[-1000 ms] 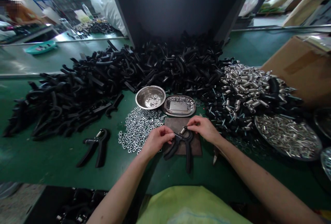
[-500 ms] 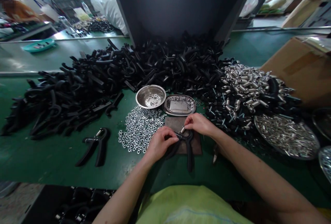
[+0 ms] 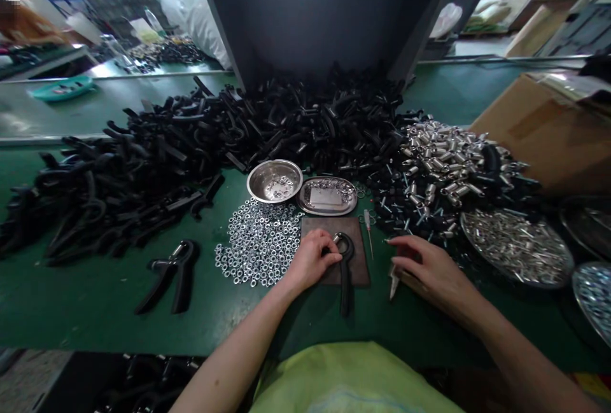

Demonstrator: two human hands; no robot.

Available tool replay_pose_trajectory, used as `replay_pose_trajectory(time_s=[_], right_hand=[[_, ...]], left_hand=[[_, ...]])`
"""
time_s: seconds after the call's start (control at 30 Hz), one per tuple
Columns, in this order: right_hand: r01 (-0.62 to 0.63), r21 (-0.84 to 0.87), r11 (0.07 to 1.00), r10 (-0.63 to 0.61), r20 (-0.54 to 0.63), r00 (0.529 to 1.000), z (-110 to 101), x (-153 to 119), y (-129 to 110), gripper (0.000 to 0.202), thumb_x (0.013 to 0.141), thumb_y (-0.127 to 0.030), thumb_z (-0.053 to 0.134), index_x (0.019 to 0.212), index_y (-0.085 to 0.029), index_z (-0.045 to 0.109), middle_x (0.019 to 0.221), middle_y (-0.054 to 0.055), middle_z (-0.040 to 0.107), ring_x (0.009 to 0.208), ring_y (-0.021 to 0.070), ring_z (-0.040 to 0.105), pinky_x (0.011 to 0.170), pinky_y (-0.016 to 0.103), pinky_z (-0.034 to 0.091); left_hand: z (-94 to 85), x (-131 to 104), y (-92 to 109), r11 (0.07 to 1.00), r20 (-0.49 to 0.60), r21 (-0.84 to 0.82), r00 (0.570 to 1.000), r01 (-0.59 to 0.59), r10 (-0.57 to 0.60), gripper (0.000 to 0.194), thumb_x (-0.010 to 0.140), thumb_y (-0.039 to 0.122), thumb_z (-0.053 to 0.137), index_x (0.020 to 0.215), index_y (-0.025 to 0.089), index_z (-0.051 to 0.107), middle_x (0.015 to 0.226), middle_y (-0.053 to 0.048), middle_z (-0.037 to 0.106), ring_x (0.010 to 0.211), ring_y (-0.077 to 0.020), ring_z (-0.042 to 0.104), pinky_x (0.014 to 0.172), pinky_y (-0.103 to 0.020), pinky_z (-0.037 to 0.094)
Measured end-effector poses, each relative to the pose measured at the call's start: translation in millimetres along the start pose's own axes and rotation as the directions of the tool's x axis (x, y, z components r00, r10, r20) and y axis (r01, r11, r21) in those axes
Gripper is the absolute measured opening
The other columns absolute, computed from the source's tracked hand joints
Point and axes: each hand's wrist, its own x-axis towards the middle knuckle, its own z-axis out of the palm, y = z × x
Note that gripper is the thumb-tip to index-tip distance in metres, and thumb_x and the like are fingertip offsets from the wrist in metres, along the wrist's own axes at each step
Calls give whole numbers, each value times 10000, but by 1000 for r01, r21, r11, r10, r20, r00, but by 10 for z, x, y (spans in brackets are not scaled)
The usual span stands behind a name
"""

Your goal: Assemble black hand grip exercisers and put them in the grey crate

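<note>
My left hand [image 3: 316, 259] is closed on a black hand grip exerciser [image 3: 346, 282], thumb and fingers pinching it near its top. One handle of it points toward me, and the other is largely hidden by my hand. A small metal spring [image 3: 337, 238] shows at its upper end. Beneath it lies a brown square plate [image 3: 360, 266]. To the right, my right hand [image 3: 429, 270] is apart from the grip, thumb and index finger spread. Just under that hand are pliers [image 3: 394, 284], their rear part hidden.
Loose nuts [image 3: 260, 244] lie beside a round metal bowl [image 3: 274, 182] and an oval tray [image 3: 327, 196]. A thin pointed tool [image 3: 368, 235] lies right of the plate. Another hand grip [image 3: 181, 278] rests at left. Black handles [image 3: 286, 114] and springs [image 3: 439, 152] are heaped behind.
My right hand has left the spring at the grip's top and moved right, over the pliers, its fingers parting. My left hand has shifted slightly right, still holding the grip.
</note>
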Motion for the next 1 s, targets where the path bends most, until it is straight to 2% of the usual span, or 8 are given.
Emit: replay_pose_trajectory(time_s=[0.1, 0.3, 0.43, 0.5, 0.63, 0.7, 0.87, 1.0], right_hand=[[-73, -153, 986, 69, -31, 997, -66, -449, 334, 359, 785, -444, 541, 1066, -235, 618, 1002, 70, 648, 874, 236, 618, 737, 342, 490], [-184, -334, 924, 117, -211, 970, 188, -986, 779, 356, 762, -505, 496, 877, -182, 595, 876, 113, 654, 844, 286, 628, 734, 411, 500], [-259, -120, 958, 239, -159, 958, 124, -932, 463, 336, 812, -489, 454, 924, -197, 576, 826, 76, 680, 723, 240, 655, 634, 360, 530], [-160, 40, 986, 164, -141, 976, 32, -838, 148, 343, 848, -472, 446, 1031, -214, 577, 897, 60, 687, 760, 210, 661, 659, 322, 542], [121, 270, 955, -8, -385, 923, 9, -586, -354, 401, 929, -391, 355, 1299, -265, 443, 1097, 70, 648, 793, 167, 666, 649, 277, 558], [210, 220, 953, -100, -427, 899, 107, -431, -425, 409, 932, -353, 354, 1320, -252, 436, 1148, 85, 636, 850, 180, 670, 693, 294, 564], [215, -69, 974, -221, -102, 970, 251, -154, -441, 353, 911, -296, 374, 1194, -221, 570, 1122, 80, 672, 1002, 230, 646, 848, 377, 531], [246, -23, 969, -244, -256, 935, 153, -181, -550, 396, 935, -266, 338, 1311, -225, 455, 1200, 72, 632, 1048, 200, 624, 886, 339, 511]], left_hand=[[-7, 16, -12, 998, 3, -57, 999, 32, -32, 74, 717, 171, 688, 717, 174, 614, 849, -18, 559, 848, -168, 528, 780, -290, 404], [-20, 87, -39, 982, 66, -94, 985, 166, -160, 90, 672, 186, 714, 672, 164, 627, 815, 0, 542, 789, -141, 523, 745, -264, 396], [-24, 101, -54, 977, 77, -97, 980, 189, -182, 92, 651, 188, 717, 651, 162, 629, 811, 7, 545, 779, -136, 525, 732, -259, 396], [-23, 101, -53, 976, 76, -97, 979, 195, -188, 99, 642, 199, 721, 641, 160, 630, 813, 7, 547, 772, -135, 528, 726, -260, 399], [-13, 103, -43, 970, 61, -104, 975, 221, -215, 110, 629, 214, 727, 628, 159, 632, 802, 6, 552, 763, -140, 532, 715, -263, 403], [-8, 104, -38, 968, 50, -107, 974, 227, -223, 114, 629, 216, 728, 620, 159, 629, 801, 5, 550, 772, -142, 535, 720, -264, 404], [-7, 105, -27, 968, 44, -107, 973, 228, -225, 104, 632, 193, 721, 618, 161, 623, 795, 8, 543, 758, -135, 531, 710, -260, 405], [-19, 107, -18, 969, 58, -82, 972, 231, -227, 111, 628, 176, 728, 621, 161, 618, 796, 8, 547, 753, -132, 529, 710, -258, 403]])
